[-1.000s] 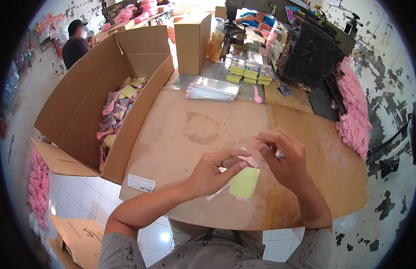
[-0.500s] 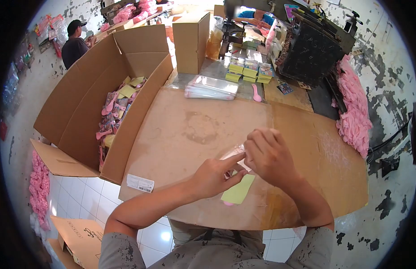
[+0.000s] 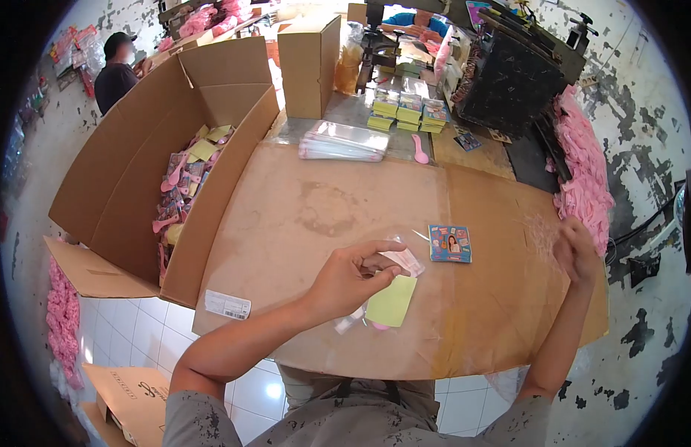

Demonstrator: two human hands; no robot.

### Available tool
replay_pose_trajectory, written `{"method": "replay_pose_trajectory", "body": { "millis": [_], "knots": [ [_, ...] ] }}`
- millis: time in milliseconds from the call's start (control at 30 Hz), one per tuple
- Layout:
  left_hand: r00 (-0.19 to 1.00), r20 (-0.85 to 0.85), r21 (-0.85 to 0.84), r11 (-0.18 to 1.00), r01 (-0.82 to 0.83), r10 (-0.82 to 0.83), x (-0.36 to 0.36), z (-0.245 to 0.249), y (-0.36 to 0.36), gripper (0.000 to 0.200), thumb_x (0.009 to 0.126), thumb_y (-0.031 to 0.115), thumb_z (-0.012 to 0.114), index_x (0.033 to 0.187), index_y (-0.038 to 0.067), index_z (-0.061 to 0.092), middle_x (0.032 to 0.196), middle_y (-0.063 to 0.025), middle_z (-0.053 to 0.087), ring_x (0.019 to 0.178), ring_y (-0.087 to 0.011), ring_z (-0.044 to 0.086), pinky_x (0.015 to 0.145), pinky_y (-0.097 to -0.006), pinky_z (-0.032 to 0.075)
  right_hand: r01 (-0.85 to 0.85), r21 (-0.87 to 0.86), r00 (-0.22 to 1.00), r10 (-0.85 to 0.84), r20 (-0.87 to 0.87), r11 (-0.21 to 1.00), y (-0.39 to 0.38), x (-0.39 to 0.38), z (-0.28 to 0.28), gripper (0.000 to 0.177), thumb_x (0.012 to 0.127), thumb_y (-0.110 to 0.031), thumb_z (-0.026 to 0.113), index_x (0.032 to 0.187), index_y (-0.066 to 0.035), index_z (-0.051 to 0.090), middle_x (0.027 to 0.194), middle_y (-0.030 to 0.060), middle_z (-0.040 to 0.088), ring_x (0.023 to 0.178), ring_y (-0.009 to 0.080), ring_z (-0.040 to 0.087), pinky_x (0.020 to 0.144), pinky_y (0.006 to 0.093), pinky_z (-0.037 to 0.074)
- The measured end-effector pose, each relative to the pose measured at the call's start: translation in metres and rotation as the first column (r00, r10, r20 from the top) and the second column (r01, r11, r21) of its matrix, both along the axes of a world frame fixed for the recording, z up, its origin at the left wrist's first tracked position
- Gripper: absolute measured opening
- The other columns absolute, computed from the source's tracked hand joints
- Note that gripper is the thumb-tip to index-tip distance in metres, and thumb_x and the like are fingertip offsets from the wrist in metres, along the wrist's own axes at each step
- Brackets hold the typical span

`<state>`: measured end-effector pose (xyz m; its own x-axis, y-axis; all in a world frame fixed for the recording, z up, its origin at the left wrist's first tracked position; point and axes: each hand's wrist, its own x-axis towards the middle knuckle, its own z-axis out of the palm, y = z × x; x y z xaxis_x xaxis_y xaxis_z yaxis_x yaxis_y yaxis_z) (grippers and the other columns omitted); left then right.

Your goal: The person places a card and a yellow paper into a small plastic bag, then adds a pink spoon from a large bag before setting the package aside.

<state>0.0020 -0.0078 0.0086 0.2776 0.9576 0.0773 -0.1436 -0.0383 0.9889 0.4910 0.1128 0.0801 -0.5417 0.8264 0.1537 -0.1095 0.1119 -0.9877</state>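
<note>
Near the front edge of the table (image 3: 301, 223) lies a yellow card (image 3: 390, 304), its long axis running away from the person, the far end leaning a little right; a pink rounded tip pokes out beneath its near edge. The left hand (image 3: 360, 276) arches over the card's far end beside a clear packet (image 3: 405, 261), thumb and forefinger slightly apart; whether its grip pinches the film, I cannot tell. Just beyond to the right, a squarish picture card (image 3: 450, 243) sits nearly square to the person. A stretch of brown cardboard separates it from the right hand (image 3: 575, 249), which is curled at the right edge, near a pink heap (image 3: 582, 179); its contents are unclear. Farther back, clear sleeves (image 3: 344, 141) lie lengthwise left to right, beside a pink spoon (image 3: 420, 150), bowl nearer the person.
</note>
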Motion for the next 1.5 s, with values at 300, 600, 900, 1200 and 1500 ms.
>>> {"method": "replay_pose_trajectory", "body": {
  "millis": [300,600,900,1200,1500],
  "knots": [
    [0.999,0.03,-0.068,0.997,-0.03,0.032,0.002,-0.011,0.008,0.033,0.105,0.011,0.064,0.134,-0.005,0.063,0.117,-0.0151,0.075,0.109,-0.016,0.072,0.096,-0.0298,0.057,0.099,0.85,0.255,-0.839,0.481,0.518,-0.033,-0.05,-0.013,0.045,0.089,0.003,0.061,0.134,-0.004,0.062,0.138,0.0179,0.059,0.133,0.0345,0.054,0.113,0.0439,0.042],
    [0.998,0.002,-0.083,0.995,-0.058,0.059,0.002,-0.009,0.008,0.03,0.105,0.013,0.066,0.13,-0.004,0.068,0.115,-0.0133,0.076,0.106,-0.0153,0.072,0.093,-0.0286,0.058,-0.083,0.187,0.907,-0.004,0.422,0.979,-0.071,-0.226,-0.041,0.034,0.097,-0.015,0.074,0.127,-0.002,0.068,0.104,0.0053,0.073,0.098,0.0118,0.067,0.081,0.0291,0.052],
    [0.998,-0.012,-0.057,0.997,-0.059,0.059,-0.001,-0.014,0.01,0.027,0.105,0.012,0.065,0.127,-0.004,0.07,0.115,-0.0128,0.076,0.106,-0.0146,0.072,0.092,-0.0288,0.058,-0.016,-0.105,0.994,0.027,0.106,0.994,-0.057,-0.248,-0.066,0.016,0.101,-0.005,0.068,0.115,0.001,0.071,0.103,0.0028,0.072,0.093,0.0077,0.067,0.083,0.0251,0.053],
    [0.975,-0.22,0.136,0.991,0.01,0.021,-0.007,-0.013,0.013,0.025,0.103,0.004,0.066,0.127,0.001,0.073,0.116,-0.0111,0.077,0.106,-0.0114,0.069,0.092,-0.0276,0.056,-0.108,-0.065,0.994,0.109,0.008,0.992,-0.048,-0.232,-0.084,0.014,0.098,0.002,0.066,0.11,0.0,0.074,0.104,0.0021,0.071,0.098,0.0083,0.066,0.087,0.0261,0.052],
    [0.987,-0.138,0.085,0.992,0.092,-0.08,-0.01,-0.015,0.015,0.026,0.105,0.009,0.063,0.127,0.001,0.073,0.114,-0.0121,0.077,0.103,-0.0124,0.07,0.087,-0.0275,0.056,-0.141,-0.036,0.986,0.143,0.079,0.989,-0.041,-0.221,-0.087,0.018,0.099,-0.004,0.066,0.113,-0.001,0.077,0.107,0.0046,0.071,0.1,0.0127,0.064,0.087,0.0295,0.05]
  ]
}}
